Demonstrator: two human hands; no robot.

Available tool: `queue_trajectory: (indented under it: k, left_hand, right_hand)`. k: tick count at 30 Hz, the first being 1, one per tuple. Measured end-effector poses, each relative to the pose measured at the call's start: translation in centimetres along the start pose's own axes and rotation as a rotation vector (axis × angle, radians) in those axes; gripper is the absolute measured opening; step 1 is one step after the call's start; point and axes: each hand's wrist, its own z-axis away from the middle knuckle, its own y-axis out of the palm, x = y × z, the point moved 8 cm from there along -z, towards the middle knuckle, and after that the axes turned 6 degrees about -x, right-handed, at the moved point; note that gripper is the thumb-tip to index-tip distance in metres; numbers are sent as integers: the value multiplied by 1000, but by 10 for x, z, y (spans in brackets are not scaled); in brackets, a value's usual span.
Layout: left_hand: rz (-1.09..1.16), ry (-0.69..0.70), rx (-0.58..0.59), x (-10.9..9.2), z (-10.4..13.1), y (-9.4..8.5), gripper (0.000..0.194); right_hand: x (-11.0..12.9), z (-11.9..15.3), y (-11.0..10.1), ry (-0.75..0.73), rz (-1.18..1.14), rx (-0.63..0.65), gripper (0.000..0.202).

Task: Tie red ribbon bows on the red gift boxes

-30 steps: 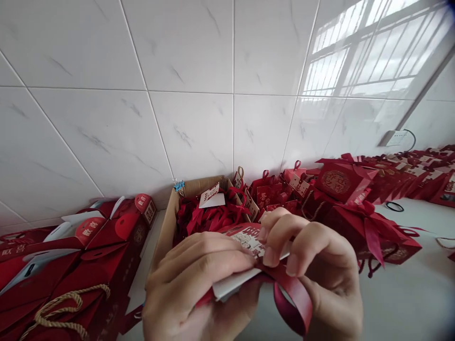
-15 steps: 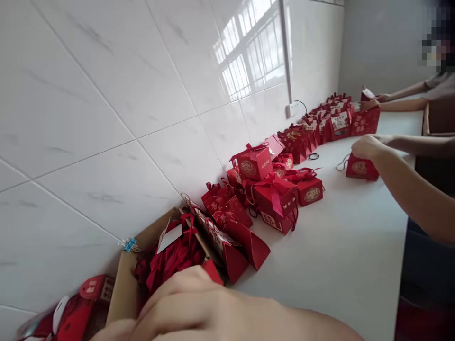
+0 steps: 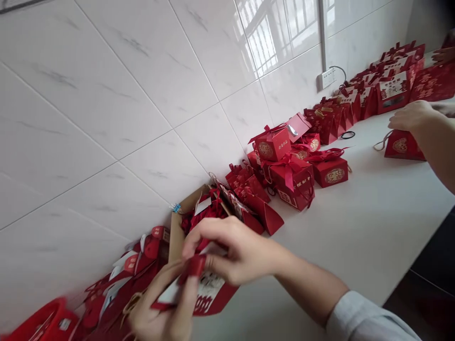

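Observation:
Low in the picture, both my hands meet over a red gift box (image 3: 216,303) with a white printed panel. My right hand (image 3: 234,246) reaches in from the right, its thumb and fingers pinching a dark red ribbon (image 3: 196,266) at the box's top. From below, my left hand (image 3: 167,303) closes around the same top, its thumb against the ribbon; its fingers are slightly blurred. Just behind the hands stands a cardboard carton (image 3: 176,237) holding dark red ribbons (image 3: 190,221) and a white card (image 3: 203,206).
Red gift boxes (image 3: 291,177) line the white table (image 3: 341,227) along the tiled wall. At left lie flattened red boxes (image 3: 142,255) and a red basket (image 3: 53,312). Another person's hand (image 3: 414,116) rests on a red box (image 3: 403,146) at right. A black ring (image 3: 348,135) lies nearby.
My view has swung left and down, so the wall boxes appear further right. One hand showed over the carton before; now both are in view on a gift box and its ribbon.

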Motion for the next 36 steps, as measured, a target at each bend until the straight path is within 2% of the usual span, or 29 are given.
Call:
queue_trajectory:
  k: [4,6,9,11,14,19,24,29,32,36]
  left_hand:
    - [68,-224,-64,-7,22,-8,11]
    - [63,-278,-88,-19,31,-20,10]
    - [48,-314,-86,-39,47,-41,14]
    - [36,-338,-66,-48,61,-52,18]
    - [40,-382,-15,-56,88,-62,22]
    - [66,-460,120,-64,139,-63,21]
    - [156,-535,207,-66,182,-52,19]
    - [243,-636,182,-55,215,-42,16]
    - [319,-732,186,-42,232,-38,14]
    - [361,-765,224,-30,242,-37,16]
  right_hand:
    - [-2,11,19,143,-82,153,35]
    - [-2,19,31,211,-162,191,35]
    - [3,38,50,347,-292,232,24]
    - [12,52,60,396,-348,210,22]
    - [25,76,68,480,-415,91,25]
    - [33,131,87,719,-545,26,32]
    - [44,172,82,716,-281,32,32]
    - [46,203,80,735,-121,36,27]
    - [49,211,81,666,-33,11,18]
    - [61,208,81,552,90,4,4]
